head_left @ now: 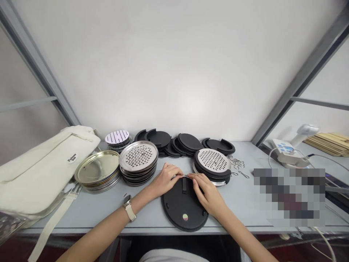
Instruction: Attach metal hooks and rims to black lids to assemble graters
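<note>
A round black disc [185, 209] lies on the table in front of me, with a dark strap [184, 185] and a small round sticker [185, 217] on its face. At its far edge, a small silver metal clip [186, 176] shows between my fingertips. My left hand [167, 178] pinches the clip from the left, thumb and fingers together. From the right, my right hand [205, 191] pinches it too, its palm over the disc's edge. The fingers hide most of the clip. Similar loose metal clips [237, 163] lie to the right.
Stacked perforated metal discs [138, 156] and gold-toned lids [97, 165] stand left. Black round holders [188, 142] line the wall. A perforated disc [214, 160] tops a pile at right. A white bag [51, 167] lies far left; a scanner [302, 134] stands right. One area is pixelated.
</note>
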Action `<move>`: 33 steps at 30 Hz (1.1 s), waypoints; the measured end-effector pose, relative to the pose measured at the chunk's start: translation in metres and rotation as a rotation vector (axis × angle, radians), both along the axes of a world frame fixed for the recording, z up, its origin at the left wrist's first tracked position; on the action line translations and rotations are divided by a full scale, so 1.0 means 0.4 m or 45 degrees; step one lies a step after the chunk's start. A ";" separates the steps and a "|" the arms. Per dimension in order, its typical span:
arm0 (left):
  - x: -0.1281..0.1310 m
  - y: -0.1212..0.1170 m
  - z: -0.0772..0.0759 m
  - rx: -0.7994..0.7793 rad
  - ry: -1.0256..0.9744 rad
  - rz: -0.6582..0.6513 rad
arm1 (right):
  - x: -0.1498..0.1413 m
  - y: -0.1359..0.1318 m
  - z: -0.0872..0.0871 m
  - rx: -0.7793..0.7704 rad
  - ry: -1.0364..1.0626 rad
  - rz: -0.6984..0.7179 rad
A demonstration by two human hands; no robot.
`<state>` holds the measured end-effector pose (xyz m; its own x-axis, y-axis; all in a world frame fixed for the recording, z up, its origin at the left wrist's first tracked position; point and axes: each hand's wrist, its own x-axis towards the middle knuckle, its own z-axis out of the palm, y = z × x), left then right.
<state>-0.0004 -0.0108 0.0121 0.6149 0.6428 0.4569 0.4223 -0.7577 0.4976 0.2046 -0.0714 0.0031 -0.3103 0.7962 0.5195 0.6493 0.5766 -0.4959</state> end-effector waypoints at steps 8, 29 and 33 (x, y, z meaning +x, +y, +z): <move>0.001 0.004 -0.007 -0.040 -0.039 -0.016 | 0.001 0.000 0.000 -0.016 0.005 0.041; 0.004 0.007 0.001 -0.127 -0.078 0.027 | -0.001 0.001 0.008 -0.039 -0.055 0.040; 0.005 0.007 0.001 -0.128 -0.094 0.024 | -0.005 0.001 0.012 -0.062 -0.083 0.022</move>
